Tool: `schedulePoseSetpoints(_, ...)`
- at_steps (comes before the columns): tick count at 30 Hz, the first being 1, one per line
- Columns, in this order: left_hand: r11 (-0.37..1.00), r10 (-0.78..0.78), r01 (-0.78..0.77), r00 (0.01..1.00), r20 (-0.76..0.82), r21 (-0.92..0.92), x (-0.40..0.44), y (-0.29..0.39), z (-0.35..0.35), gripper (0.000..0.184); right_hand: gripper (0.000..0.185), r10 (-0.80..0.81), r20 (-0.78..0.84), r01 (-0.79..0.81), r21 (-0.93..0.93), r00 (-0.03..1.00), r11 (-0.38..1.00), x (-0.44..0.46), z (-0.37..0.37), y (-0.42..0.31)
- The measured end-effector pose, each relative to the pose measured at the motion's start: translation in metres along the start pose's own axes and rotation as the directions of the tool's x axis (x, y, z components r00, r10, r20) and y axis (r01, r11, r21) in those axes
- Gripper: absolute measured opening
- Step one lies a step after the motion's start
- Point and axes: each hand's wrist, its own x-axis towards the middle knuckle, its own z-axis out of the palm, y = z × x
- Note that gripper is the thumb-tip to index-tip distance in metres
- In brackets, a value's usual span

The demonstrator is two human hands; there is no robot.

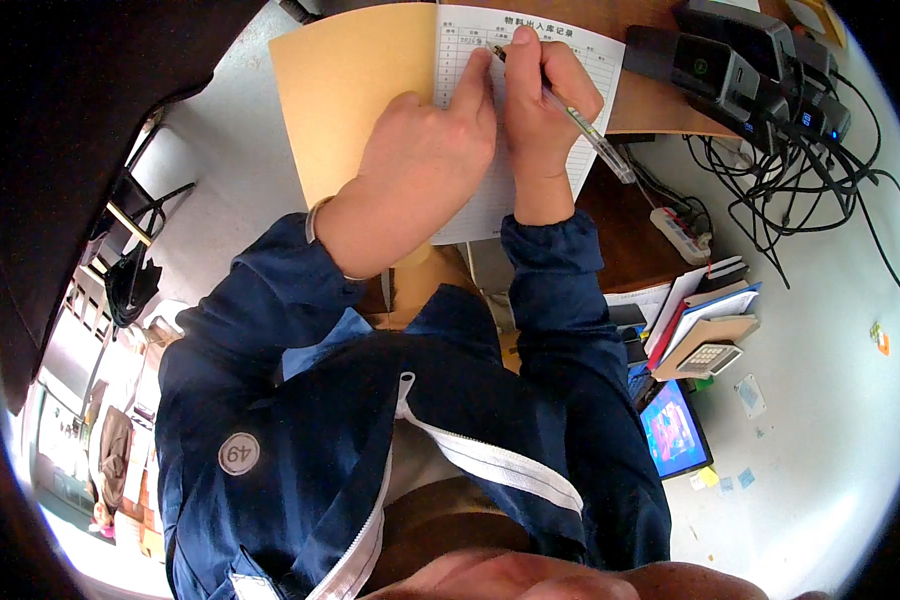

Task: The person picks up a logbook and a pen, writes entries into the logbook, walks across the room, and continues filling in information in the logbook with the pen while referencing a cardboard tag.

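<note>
A record book (458, 208) lies open in front of me, its ruled form page on the right and its plain tan cover (350, 60) on the left. My right hand (545, 100) grips a clear-barrelled pen (592, 135), its tip on the upper rows of the form, beside some handwriting. Over the book's fold rests my left hand (425, 145), with the index finger stretched onto the page just below the pen tip. Its other fingers look curled and are partly hidden.
On the brown desk (660, 105) at the right stand black devices (720, 75) with a tangle of cables (790, 180). A white power strip (680, 235), folders (690, 315), a calculator (710, 358) and a lit screen (673, 428) are nearer my right side.
</note>
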Motion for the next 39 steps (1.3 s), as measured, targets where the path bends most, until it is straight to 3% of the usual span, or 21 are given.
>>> schedulePoseSetpoints(20,1.000,0.000,0.000,1.000,-0.021,-0.025,-0.001,-0.001,0.003,0.036,0.036,-0.025,0.008,0.025,0.013,1.000,1.000,0.001,-0.001,-0.002)
schedulePoseSetpoints(23,1.000,-0.003,0.003,1.000,0.000,-0.001,0.002,-0.001,-0.002,0.036,0.029,0.095,0.068,-0.097,0.021,0.993,0.995,-0.001,-0.009,-0.002)
schedulePoseSetpoints(26,1.000,-0.004,0.004,1.000,0.000,0.016,-0.001,-0.001,0.001,0.039,0.024,0.186,0.056,-0.193,0.180,0.981,0.964,0.002,-0.009,-0.014)
schedulePoseSetpoints(28,1.000,-0.015,0.015,1.000,-0.012,0.018,0.002,0.001,-0.001,0.041,0.021,0.249,0.118,-0.265,0.145,0.961,0.953,0.002,-0.015,-0.014)
schedulePoseSetpoints(31,0.999,0.024,-0.024,1.000,0.001,0.027,0.003,0.003,-0.008,0.044,0.016,0.227,0.102,-0.242,0.172,0.969,0.955,0.004,-0.028,-0.017)
schedulePoseSetpoints(34,0.998,0.006,-0.003,0.999,0.051,-0.062,0.001,0.004,-0.016,0.046,0.022,0.111,0.118,-0.122,0.085,0.987,0.989,0.008,-0.060,-0.056)
schedulePoseSetpoints(37,0.984,-0.073,0.106,0.974,0.214,-0.143,0.006,0.009,-0.034,0.053,0.035,-0.094,0.058,0.103,-0.186,0.994,0.977,-0.012,-0.081,-0.052)
schedulePoseSetpoints(38,0.980,-0.070,0.107,0.975,0.211,-0.169,0.006,0.007,-0.036,0.056,0.047,-0.032,0.190,0.088,-0.296,0.981,0.951,-0.015,-0.091,-0.049)
schedulePoseSetpoints(39,0.975,-0.070,0.112,0.975,0.212,-0.192,0.004,0.004,-0.036,0.059,0.048,-0.021,0.206,0.093,-0.349,0.978,0.932,-0.021,-0.094,-0.048)
